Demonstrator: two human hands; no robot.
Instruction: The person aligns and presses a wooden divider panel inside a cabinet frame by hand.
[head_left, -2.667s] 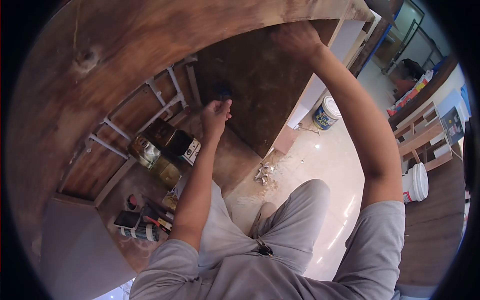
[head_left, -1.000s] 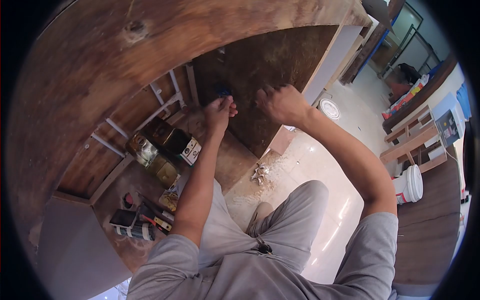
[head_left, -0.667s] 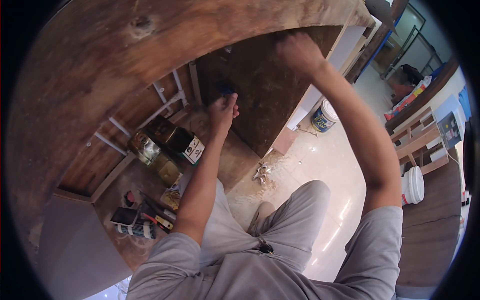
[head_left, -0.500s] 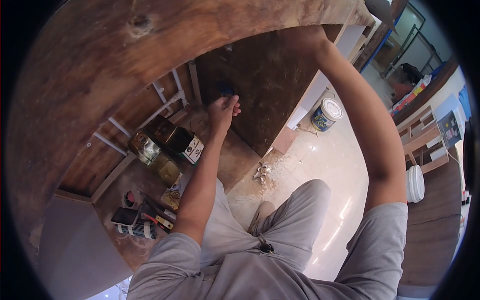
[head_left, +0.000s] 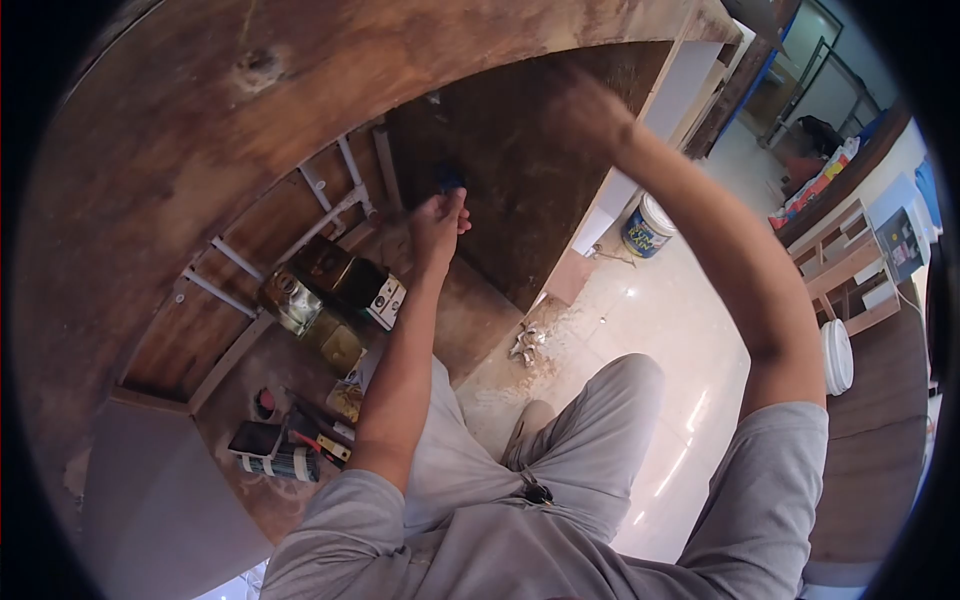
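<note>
Inside a wooden cabinet, my left hand (head_left: pixel 440 228) is closed, its thumb pressed to the fingers. A small dark blue thing (head_left: pixel 452 180) shows just beyond its fingertips, too dim to name. Behind it stands a dark brown wooden panel (head_left: pixel 530 190). My right hand (head_left: pixel 585 110) is at the upper part of that panel, smeared by motion. Its fingers are too blurred to read, and I cannot tell whether it touches the wood. A large brown board (head_left: pixel 200 150) curves across the top of the view.
Metal cans (head_left: pixel 292 300) stand on the cabinet floor, near white pipes (head_left: pixel 236 258). Several hand tools (head_left: pixel 325 435) and a dark ribbed roll (head_left: pixel 285 463) lie at lower left. A paint bucket (head_left: pixel 648 228) and wood shavings (head_left: pixel 530 345) are on the tiled floor.
My right hand has swung left and slightly down across the dark panel, coming further into sight. My left hand stays nearly in place. The view has shifted a little.
</note>
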